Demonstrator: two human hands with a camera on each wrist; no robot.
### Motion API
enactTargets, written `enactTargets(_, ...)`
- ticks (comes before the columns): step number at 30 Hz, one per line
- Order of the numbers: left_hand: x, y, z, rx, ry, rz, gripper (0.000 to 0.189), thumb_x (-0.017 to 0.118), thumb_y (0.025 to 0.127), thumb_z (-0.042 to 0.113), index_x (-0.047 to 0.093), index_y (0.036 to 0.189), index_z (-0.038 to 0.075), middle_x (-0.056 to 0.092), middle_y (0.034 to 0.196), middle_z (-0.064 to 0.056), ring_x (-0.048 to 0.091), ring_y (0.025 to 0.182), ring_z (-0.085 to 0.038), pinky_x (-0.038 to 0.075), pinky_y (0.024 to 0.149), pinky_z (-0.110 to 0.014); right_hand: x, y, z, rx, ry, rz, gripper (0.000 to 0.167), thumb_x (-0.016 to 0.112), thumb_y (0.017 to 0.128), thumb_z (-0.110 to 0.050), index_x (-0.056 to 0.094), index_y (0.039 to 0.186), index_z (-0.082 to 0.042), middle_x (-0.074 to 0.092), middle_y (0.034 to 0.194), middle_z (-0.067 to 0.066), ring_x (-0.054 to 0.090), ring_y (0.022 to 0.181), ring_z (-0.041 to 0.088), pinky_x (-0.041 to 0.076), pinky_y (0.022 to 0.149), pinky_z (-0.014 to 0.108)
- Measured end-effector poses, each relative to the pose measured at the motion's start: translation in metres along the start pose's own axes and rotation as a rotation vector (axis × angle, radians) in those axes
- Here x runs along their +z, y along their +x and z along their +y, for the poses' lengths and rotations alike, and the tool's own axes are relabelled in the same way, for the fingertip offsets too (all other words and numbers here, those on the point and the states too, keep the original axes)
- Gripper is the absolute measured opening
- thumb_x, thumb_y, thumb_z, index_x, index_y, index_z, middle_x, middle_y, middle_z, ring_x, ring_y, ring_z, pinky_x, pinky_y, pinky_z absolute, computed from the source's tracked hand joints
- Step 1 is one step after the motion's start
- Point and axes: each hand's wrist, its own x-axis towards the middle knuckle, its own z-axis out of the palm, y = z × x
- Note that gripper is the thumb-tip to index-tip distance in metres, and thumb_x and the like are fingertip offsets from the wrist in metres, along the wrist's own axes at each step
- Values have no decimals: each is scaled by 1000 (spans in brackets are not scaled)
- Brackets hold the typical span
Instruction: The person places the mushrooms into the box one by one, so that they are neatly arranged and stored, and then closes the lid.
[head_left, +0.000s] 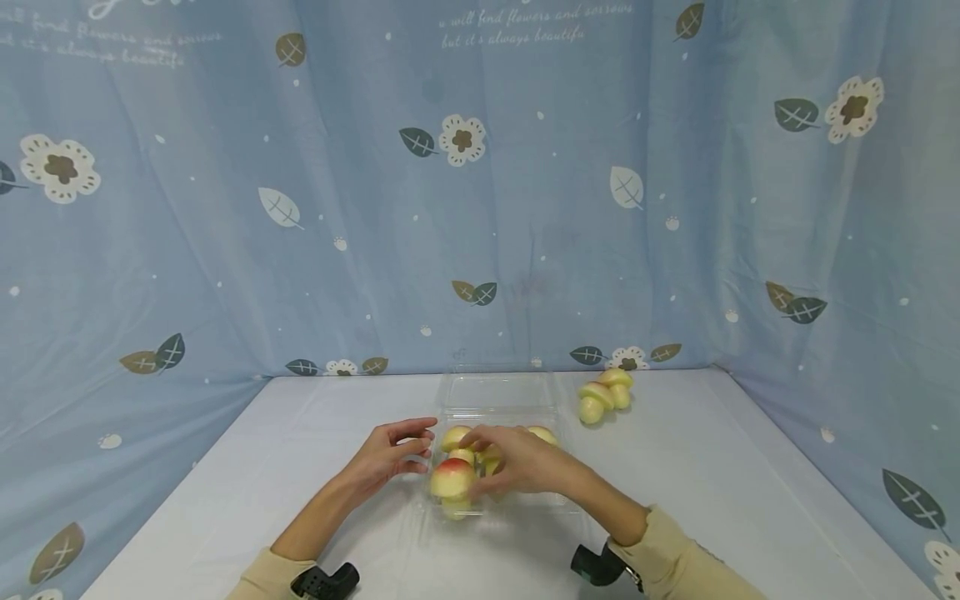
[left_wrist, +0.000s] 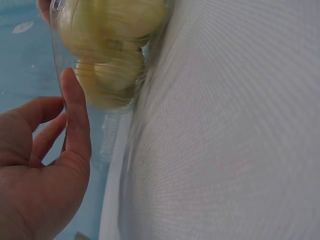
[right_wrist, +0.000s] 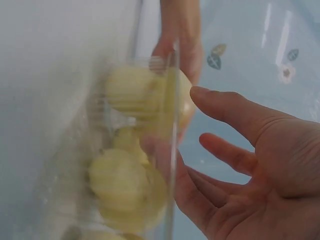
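A clear plastic box (head_left: 525,503) with a hinged lid (head_left: 498,392) stands on the table, lid folded back. Inside lie several yellow-green, mushroom-shaped pieces; the front-left one (head_left: 453,480) has a red-tinted cap. My left hand (head_left: 390,457) is at the box's left side, fingers parted and bent, with fingertips by the clear rim (left_wrist: 56,60). Over the box reaches my right hand (head_left: 517,460), thumb and fingers apart and hiding part of the contents. In the right wrist view that hand (right_wrist: 250,165) shows no piece gripped, and the box's pieces (right_wrist: 122,175) are blurred.
Behind the box to the right, two more mushroom-shaped pieces (head_left: 596,398) lie close together on the white table (head_left: 712,475). A blue patterned curtain (head_left: 525,208) closes off the back and sides. Dark wrist devices (head_left: 600,567) sit by both sleeves.
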Motion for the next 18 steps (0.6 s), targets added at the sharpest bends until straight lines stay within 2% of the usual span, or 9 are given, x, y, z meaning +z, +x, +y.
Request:
enactTargets(6, 0, 1, -1, -9, -7, 4, 58, 63, 95, 12, 40, 146, -4, 60, 111, -3, 64, 86, -10, 60, 72, -26, -15, -7, 6, 35, 24, 7, 54, 78, 84, -30, 56, 132, -17, 62, 131, 13, 71, 88, 17, 57, 73, 23)
enactTargets(12, 0, 2, -1, -10, -3, 9, 58, 64, 95, 11, 41, 146, -4, 60, 111, -4, 63, 85, -10, 61, 72, -27, -31, -15, 14, 11, 89, 40, 51, 74, 88, -31, 54, 134, -22, 60, 132, 14, 72, 90, 19, 58, 72, 24)
enactTargets(18, 0, 1, -2, -7, -7, 14, 59, 65, 95, 12, 41, 146, -5, 60, 112, -4, 64, 85, -10, 61, 72, -27, -49, -23, 26, -8, 51, 95, 52, 73, 89, -35, 52, 136, -24, 60, 133, 9, 71, 93, 15, 58, 79, 25)
